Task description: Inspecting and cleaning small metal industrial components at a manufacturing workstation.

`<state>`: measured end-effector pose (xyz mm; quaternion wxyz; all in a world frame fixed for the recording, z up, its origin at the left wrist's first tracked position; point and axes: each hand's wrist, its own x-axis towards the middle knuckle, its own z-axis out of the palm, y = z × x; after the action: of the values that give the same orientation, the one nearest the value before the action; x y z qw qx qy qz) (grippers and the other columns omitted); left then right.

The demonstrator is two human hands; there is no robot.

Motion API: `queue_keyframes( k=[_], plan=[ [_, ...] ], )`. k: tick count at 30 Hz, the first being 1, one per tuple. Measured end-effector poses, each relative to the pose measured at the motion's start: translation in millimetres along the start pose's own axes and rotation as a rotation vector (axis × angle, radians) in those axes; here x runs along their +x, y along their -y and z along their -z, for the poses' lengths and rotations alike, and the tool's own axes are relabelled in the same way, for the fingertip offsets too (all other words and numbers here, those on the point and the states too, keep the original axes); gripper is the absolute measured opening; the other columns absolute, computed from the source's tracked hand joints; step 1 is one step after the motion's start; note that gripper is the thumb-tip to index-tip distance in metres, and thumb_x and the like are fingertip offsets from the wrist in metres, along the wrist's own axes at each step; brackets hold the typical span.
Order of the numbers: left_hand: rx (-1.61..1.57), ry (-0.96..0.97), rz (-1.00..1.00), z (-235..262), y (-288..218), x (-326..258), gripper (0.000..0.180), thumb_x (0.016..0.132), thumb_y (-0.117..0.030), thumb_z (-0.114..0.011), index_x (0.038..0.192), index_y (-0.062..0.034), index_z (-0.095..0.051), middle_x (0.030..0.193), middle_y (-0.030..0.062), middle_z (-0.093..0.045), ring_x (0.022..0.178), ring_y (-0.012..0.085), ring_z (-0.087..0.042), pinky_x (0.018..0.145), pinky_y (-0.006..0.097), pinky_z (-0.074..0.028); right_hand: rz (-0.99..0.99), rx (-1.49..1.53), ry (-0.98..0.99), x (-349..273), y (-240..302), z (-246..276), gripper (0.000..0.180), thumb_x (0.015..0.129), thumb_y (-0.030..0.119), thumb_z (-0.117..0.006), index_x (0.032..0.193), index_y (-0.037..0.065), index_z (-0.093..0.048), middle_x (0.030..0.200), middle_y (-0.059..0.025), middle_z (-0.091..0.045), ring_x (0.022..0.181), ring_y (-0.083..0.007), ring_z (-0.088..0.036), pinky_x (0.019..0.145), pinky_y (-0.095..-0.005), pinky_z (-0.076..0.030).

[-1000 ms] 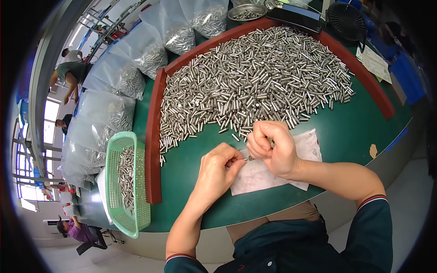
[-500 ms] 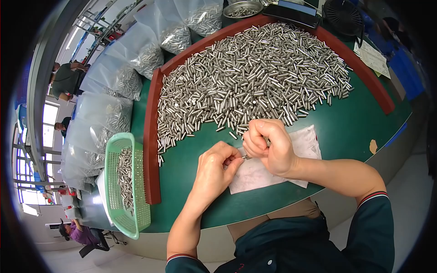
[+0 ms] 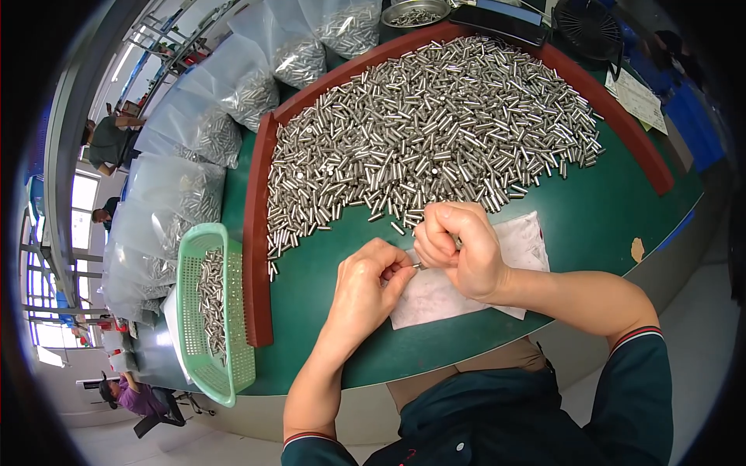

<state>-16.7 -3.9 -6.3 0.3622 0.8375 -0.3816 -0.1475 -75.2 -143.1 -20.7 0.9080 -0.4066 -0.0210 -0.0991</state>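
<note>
A large heap of small silver metal cylinders (image 3: 435,132) covers the green table top (image 3: 590,225) inside a red-brown rim (image 3: 256,233). My left hand (image 3: 365,291) pinches a tiny metal piece (image 3: 417,266) at its fingertips. My right hand (image 3: 458,248) is closed in a fist just to the right, its fingers meeting the same piece. Both hands hover over a white cloth (image 3: 466,287) lying at the table's near edge.
A green plastic basket (image 3: 210,311) holding several cylinders stands left of the rim. Clear bags of cylinders (image 3: 194,140) line the far left. A metal dish (image 3: 416,12), a black fan (image 3: 587,27) and papers (image 3: 637,97) sit at the back. Other people are far left.
Both hands stay together over the cloth; the fingers have shifted only slightly around the small piece. The view has drifted a little.
</note>
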Motion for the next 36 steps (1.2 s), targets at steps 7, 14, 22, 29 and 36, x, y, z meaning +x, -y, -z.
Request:
queue_keyframes(
  k=[7,14,22,29,36],
  plan=[
    [0.056,-0.028,-0.036,-2.4,-0.7,0.7,0.008,0.066,0.0,-0.064,0.071,0.0016,-0.058,0.068,0.01,-0.055,0.053,0.0215,-0.054,0.05,0.03,-0.044,0.053,-0.059,0.004,-1.4,-3.3,-4.2,0.037,0.086,0.021,-0.034,0.052,0.009,-0.03,0.045,0.0016,-0.027,0.041,-0.0079,-0.022,0.041,-0.024,-0.019],
    [0.061,-0.037,-0.054,-2.9,-2.3,2.8,0.009,0.065,-0.001,-0.065,0.069,0.0021,-0.057,0.066,0.0114,-0.055,0.052,0.0242,-0.053,0.049,0.032,-0.043,0.104,-0.162,-0.008,-5.2,-4.5,-9.4,0.035,0.085,0.017,-0.035,0.052,0.008,-0.03,0.047,0.0016,-0.027,0.044,-0.0083,-0.024,0.043,-0.024,-0.02],
    [0.054,-0.048,-0.037,-3.1,-5.1,3.3,0.011,0.065,-0.002,-0.066,0.067,0.0031,-0.056,0.064,0.0121,-0.054,0.052,0.0253,-0.053,0.05,0.034,-0.042,0.081,-0.264,-0.018,-6.1,-4.1,-8.9,0.031,0.08,0.019,-0.037,0.053,0.003,-0.032,0.05,-0.0013,-0.034,0.049,-0.0085,-0.029,0.045,-0.0267,-0.027],
    [0.093,-0.044,-0.055,-2.2,-3.8,3.2,0.011,0.064,-0.002,-0.066,0.068,0.0034,-0.057,0.061,0.0126,-0.054,0.052,0.026,-0.052,0.049,0.035,-0.041,0.145,-0.313,-0.01,-9.2,-3.2,-13.4,0.031,0.079,0.019,-0.037,0.053,0.002,-0.034,0.05,-0.0031,-0.037,0.048,-0.0103,-0.032,0.045,-0.0279,-0.028],
    [0.075,-0.012,-0.043,-2.8,-9.2,4.2,0.012,0.064,-0.003,-0.066,0.069,0.0037,-0.058,0.061,0.0129,-0.054,0.052,0.0262,-0.052,0.049,0.035,-0.041,0.146,-0.326,-0.019,-2.8,-8.9,-7.0,0.033,0.079,0.021,-0.038,0.052,0.002,-0.033,0.049,-0.0027,-0.035,0.048,-0.0094,-0.032,0.045,-0.0276,-0.028]
  ],
)
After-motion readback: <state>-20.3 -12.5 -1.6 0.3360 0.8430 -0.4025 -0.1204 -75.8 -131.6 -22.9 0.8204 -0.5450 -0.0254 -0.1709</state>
